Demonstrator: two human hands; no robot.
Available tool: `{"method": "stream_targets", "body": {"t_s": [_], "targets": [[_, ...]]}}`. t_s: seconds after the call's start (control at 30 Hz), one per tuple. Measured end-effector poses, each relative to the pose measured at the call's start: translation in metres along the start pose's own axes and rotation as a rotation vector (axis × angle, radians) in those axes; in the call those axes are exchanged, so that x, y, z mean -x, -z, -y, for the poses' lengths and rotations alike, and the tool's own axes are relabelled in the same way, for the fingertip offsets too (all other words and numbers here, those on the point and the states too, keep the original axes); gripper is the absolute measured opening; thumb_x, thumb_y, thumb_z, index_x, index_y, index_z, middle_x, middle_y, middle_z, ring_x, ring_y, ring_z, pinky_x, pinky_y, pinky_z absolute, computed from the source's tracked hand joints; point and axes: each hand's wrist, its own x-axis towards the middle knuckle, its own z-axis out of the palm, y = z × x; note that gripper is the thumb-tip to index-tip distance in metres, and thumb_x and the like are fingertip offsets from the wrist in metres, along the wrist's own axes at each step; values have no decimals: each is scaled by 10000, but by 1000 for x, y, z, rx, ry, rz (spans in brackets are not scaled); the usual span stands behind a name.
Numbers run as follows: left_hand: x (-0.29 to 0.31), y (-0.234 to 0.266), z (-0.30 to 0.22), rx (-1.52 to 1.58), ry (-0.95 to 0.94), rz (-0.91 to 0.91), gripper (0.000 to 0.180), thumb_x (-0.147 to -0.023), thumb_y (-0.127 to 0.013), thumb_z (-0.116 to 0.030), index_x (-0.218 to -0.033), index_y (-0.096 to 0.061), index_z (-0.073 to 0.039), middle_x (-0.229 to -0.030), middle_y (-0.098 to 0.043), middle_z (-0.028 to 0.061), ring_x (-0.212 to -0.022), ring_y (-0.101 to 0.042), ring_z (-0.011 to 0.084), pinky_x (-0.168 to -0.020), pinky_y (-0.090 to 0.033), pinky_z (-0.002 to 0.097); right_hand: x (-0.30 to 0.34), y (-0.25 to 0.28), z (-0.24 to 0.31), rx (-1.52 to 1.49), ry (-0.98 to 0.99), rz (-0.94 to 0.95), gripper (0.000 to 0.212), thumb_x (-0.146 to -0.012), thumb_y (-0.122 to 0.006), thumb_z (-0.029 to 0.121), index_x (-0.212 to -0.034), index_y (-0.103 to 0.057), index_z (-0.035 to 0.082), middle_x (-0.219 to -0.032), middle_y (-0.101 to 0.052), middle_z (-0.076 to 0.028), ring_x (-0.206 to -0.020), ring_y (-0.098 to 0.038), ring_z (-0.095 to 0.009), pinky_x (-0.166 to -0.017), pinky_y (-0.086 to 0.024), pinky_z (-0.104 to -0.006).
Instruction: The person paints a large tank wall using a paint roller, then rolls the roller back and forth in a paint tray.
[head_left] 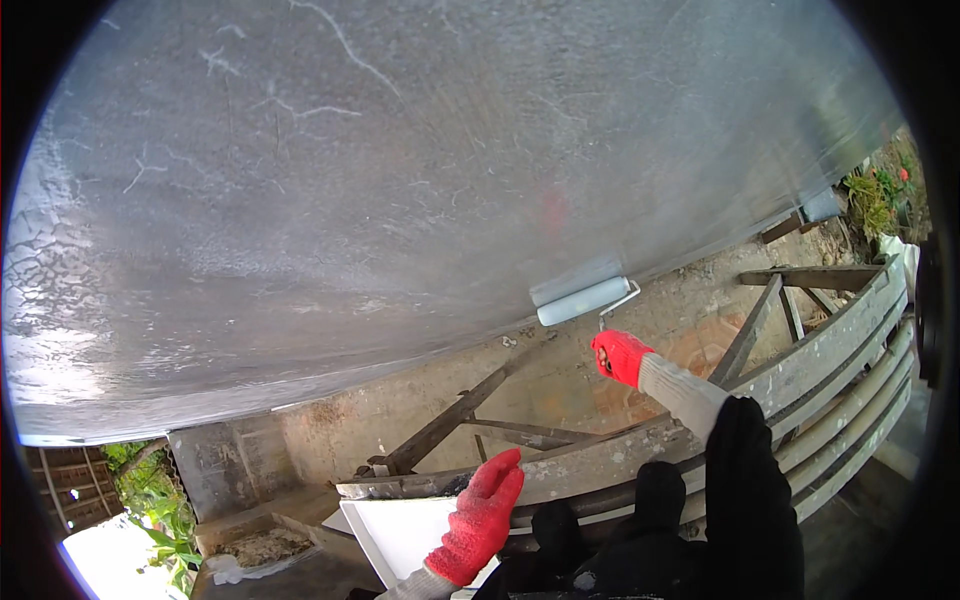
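Note:
My right hand (621,360), in a red-coated work glove, is closed round the handle of a paint roller (584,302). The roller's pale sleeve lies against the lower part of a large grey wall (400,170), where a lighter patch shows beside it. In another red glove, my left hand (480,520) hangs in front of a white tray-like container (400,535), its fingers loosely extended with nothing in them. Whether this hand touches the container's rim, I cannot tell. Part of the container is hidden behind the left glove and wrist.
A paint-spotted plank scaffold (600,470) curves across in front of me, with poles along its right part. Wooden braces (450,420) slant below the wall. Plants (880,200) grow at the far right, and greenery (150,500) shows at the lower left.

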Motion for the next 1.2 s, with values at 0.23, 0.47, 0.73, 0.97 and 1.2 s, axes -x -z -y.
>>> {"method": "stream_targets", "body": {"t_s": [0.23, 0.47, 0.73, 0.97, 1.2], "targets": [[-18, -6, 3, -213, -109, 125, 385, -904, -490, -352, -1191, -532, -99, -1084, -586, 113, -994, -564, 243, -861, -416, 305, 174, -17, 23, 29, -141, 157, 72, -814, -522, 138, -808, -503, 69, -563, -408, 12, -462, -396, -90, -419, -328, -244], [-17, -44, -3, -361, -35, 340, 451, -927, -468, -368, -1241, -487, -46, -1155, -544, 79, -1068, -526, 180, -923, -419, 306, 180, -21, 0, -78, -239, 222, 103, -828, -512, 132, -749, -496, 67, -565, -419, 3, -447, -400, -99, -424, -349, -246], [6, -24, -15, -4, 50, 239, 412, -936, -480, -313, -1246, -478, -42, -1196, -530, 84, -1093, -515, 194, -939, -414, 322, 31, -15, -30, -131, -208, 190, 27, -790, -511, 60, -780, -523, 38, -571, -469, -26, -449, -445, -119, -399, -381, -257], [12, -11, -21, 236, 88, 188, 409, -942, -467, -275, -1254, -456, -11, -1226, -513, 103, -1144, -491, 213, -959, -402, 326, -49, -29, -40, -38, -217, 143, 19, -775, -500, 58, -780, -510, 42, -534, -442, -10, -449, -431, -100, -404, -382, -246], [-1, -5, -13, 279, 113, 127, 448, -937, -477, -297, -1262, -437, 8, -1240, -507, 133, -1131, -505, 241, -964, -405, 360, -97, -21, -57, 35, -221, 192, 164, -758, -483, 41, -610, -429, 84, -472, -382, -22, -382, -379, -129, -362, -307, -271]]}}
